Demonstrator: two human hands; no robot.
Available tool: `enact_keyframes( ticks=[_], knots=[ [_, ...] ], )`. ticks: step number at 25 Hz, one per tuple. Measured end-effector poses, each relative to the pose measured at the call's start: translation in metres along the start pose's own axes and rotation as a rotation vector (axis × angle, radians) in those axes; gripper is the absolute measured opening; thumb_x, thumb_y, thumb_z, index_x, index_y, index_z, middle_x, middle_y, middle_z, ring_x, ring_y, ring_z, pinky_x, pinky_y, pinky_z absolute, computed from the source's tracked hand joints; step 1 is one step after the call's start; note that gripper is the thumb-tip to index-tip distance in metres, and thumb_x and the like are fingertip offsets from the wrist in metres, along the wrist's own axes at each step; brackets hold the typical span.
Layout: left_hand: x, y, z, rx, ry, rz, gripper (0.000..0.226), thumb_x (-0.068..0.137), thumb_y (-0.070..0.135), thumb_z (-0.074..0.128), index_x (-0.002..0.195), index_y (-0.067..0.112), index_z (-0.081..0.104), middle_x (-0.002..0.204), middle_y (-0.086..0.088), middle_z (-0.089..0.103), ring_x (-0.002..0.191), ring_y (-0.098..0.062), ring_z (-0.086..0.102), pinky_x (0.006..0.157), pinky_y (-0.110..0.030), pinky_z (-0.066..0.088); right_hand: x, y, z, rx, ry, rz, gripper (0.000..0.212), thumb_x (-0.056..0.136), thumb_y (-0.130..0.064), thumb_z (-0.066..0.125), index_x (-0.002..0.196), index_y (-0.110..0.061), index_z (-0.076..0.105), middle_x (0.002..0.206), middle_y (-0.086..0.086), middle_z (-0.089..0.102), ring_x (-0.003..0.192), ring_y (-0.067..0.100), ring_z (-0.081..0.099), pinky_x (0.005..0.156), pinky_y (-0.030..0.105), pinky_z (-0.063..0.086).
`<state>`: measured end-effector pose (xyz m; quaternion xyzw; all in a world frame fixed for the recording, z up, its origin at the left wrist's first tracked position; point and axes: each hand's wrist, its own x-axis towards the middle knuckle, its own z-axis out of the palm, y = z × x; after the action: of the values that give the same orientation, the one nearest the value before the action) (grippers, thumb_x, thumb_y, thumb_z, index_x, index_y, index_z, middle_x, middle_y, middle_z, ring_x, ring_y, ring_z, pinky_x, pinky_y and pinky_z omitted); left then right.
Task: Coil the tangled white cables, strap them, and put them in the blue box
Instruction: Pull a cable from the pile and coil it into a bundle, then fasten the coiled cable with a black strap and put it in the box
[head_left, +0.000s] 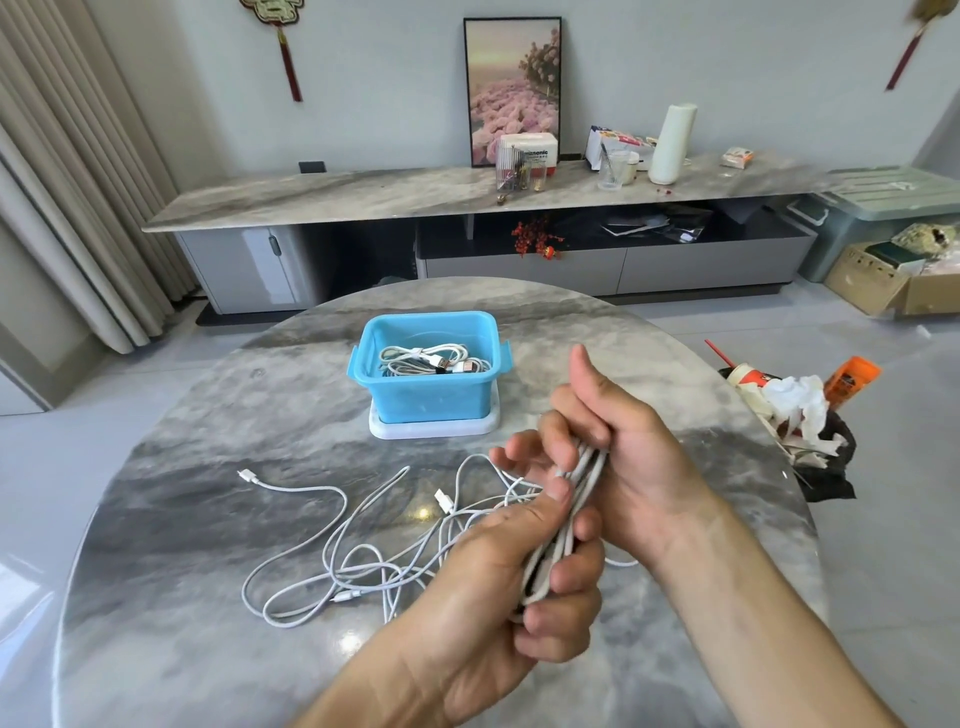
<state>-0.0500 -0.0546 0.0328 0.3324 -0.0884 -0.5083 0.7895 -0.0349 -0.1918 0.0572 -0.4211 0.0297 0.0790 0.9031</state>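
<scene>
Surface: round grey marble-patterned tabletop (208, 415), glossy, with a light reflection near its middle. Room: pale tiled floor, beige curtain (78, 208) at left, long low cabinet with a matching grey stone top (363, 195) along the far wall. A framed picture of pink flowers (511, 88) leaned on the wall above it; red tassel ornaments hung at both upper corners. A cardboard carton (883, 286) sat on the floor at right.

Blue rectangular plastic box (428, 374) stood on a white lid-like tray (434, 427) toward the far side of the tabletop, open, with coiled white cables (431, 359) already inside. Loose tangled white cables (353, 540) lay spread on the tabletop nearer the camera, left of the hands; one plug end (247, 475) lay apart at far left.

Left hand (498, 571): fingers curled round the lower part of a folded bundle of white cable (571, 514), thumb pressed on its upper side. Right hand (618, 441): palm toward the bundle, fingers wrapped over its top end, thumb raised. Both hands gripped the same bundle, held above the tabletop near its right side; strands trailed from it to the tangle.

Writing: a white carton (530, 148) on the cabinet read partly "...sonic". Other labels too small to read.
</scene>
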Motion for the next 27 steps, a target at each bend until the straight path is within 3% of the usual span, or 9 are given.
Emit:
enact_keyframes(
  ticks=[2, 5, 6, 8, 10, 12, 16, 22, 27],
  knots=[
    [0.003, 0.001, 0.0, 0.109, 0.154, 0.061, 0.031, 0.094, 0.041, 0.051, 0.08, 0.014, 0.048, 0.055, 0.0, 0.033, 0.034, -0.005, 0.024, 0.037, -0.009, 0.016, 0.004, 0.0, 0.0, -0.079, 0.076, 0.029, 0.05, 0.086, -0.053, 0.056, 0.053, -0.017, 0.042, 0.052, 0.007, 0.055, 0.068, 0.027, 0.069, 0.095, 0.046, 0.041],
    [0.005, 0.012, -0.008, 0.214, 0.319, 0.145, 0.029, 0.091, 0.041, 0.048, 0.079, 0.014, 0.046, 0.055, 0.0, 0.03, 0.035, -0.005, 0.018, 0.04, -0.007, 0.013, 0.005, -0.025, -0.017, -0.223, 0.166, -0.007, 0.041, 0.084, -0.054, 0.058, 0.091, -0.014, 0.065, 0.099, 0.013, 0.074, 0.09, 0.027, 0.069, 0.081, 0.04, 0.052],
    [0.005, 0.018, -0.014, 0.215, 0.374, 0.17, 0.03, 0.092, 0.041, 0.047, 0.078, 0.015, 0.046, 0.055, 0.0, 0.03, 0.035, -0.005, 0.018, 0.04, -0.007, 0.013, 0.005, -0.039, -0.03, -0.287, 0.304, -0.066, 0.039, 0.087, -0.051, 0.058, 0.098, -0.014, 0.066, 0.105, 0.01, 0.075, 0.089, 0.024, 0.069, 0.075, 0.037, 0.051],
    [0.005, 0.03, -0.023, 0.184, 0.458, 0.208, 0.032, 0.098, 0.04, 0.043, 0.078, 0.015, 0.045, 0.055, 0.002, 0.031, 0.035, -0.004, 0.018, 0.037, -0.009, 0.011, 0.008, -0.06, -0.066, -0.442, 0.713, -0.202, 0.017, 0.092, -0.034, 0.063, 0.091, -0.017, 0.066, 0.1, 0.009, 0.075, 0.073, 0.017, 0.067, 0.064, 0.029, 0.048],
    [0.008, 0.036, -0.028, 0.147, 0.488, 0.233, 0.034, 0.1, 0.04, 0.04, 0.077, 0.016, 0.045, 0.054, 0.002, 0.031, 0.034, -0.004, 0.019, 0.036, -0.011, 0.011, 0.017, -0.061, -0.099, -0.569, 0.941, -0.233, 0.008, 0.09, -0.018, 0.063, 0.083, -0.017, 0.066, 0.092, 0.012, 0.074, 0.056, 0.014, 0.06, 0.052, 0.025, 0.043],
    [0.012, 0.034, -0.026, 0.153, 0.492, 0.231, 0.034, 0.101, 0.04, 0.04, 0.077, 0.016, 0.045, 0.054, 0.002, 0.031, 0.034, -0.004, 0.019, 0.037, -0.011, 0.01, 0.031, -0.042, -0.129, -0.717, 0.949, -0.156, 0.011, 0.087, -0.012, 0.062, 0.078, -0.016, 0.065, 0.085, 0.014, 0.072, 0.05, 0.016, 0.056, 0.047, 0.023, 0.04],
    [0.013, 0.028, -0.029, 0.155, 0.492, 0.206, 0.034, 0.1, 0.04, 0.041, 0.077, 0.015, 0.046, 0.055, 0.002, 0.032, 0.035, -0.005, 0.02, 0.038, -0.012, 0.01, 0.046, -0.013, -0.163, -1.041, 0.91, 0.039, 0.01, 0.077, -0.014, 0.066, 0.069, -0.019, 0.07, 0.077, 0.007, 0.074, 0.063, 0.024, 0.064, 0.06, 0.034, 0.051],
    [0.017, 0.031, -0.036, 0.172, 0.496, 0.193, 0.034, 0.1, 0.04, 0.041, 0.077, 0.016, 0.046, 0.055, 0.002, 0.033, 0.035, -0.005, 0.021, 0.038, -0.014, 0.009, 0.028, -0.036, -0.187, -1.227, 0.833, 0.138, 0.011, 0.078, -0.013, 0.075, 0.071, -0.019, 0.069, 0.076, 0.004, 0.071, 0.066, 0.019, 0.062, 0.056, 0.025, 0.043],
    [0.023, 0.028, -0.032, 0.193, 0.468, 0.181, 0.034, 0.101, 0.039, 0.039, 0.077, 0.016, 0.046, 0.054, 0.003, 0.034, 0.034, -0.005, 0.022, 0.037, -0.015, 0.009, -0.024, -0.047, -0.193, -1.408, 0.561, 0.672, 0.02, 0.082, -0.024, 0.079, 0.093, -0.013, 0.068, 0.081, 0.004, 0.069, 0.065, 0.019, 0.061, 0.054, 0.026, 0.05]
  ],
)
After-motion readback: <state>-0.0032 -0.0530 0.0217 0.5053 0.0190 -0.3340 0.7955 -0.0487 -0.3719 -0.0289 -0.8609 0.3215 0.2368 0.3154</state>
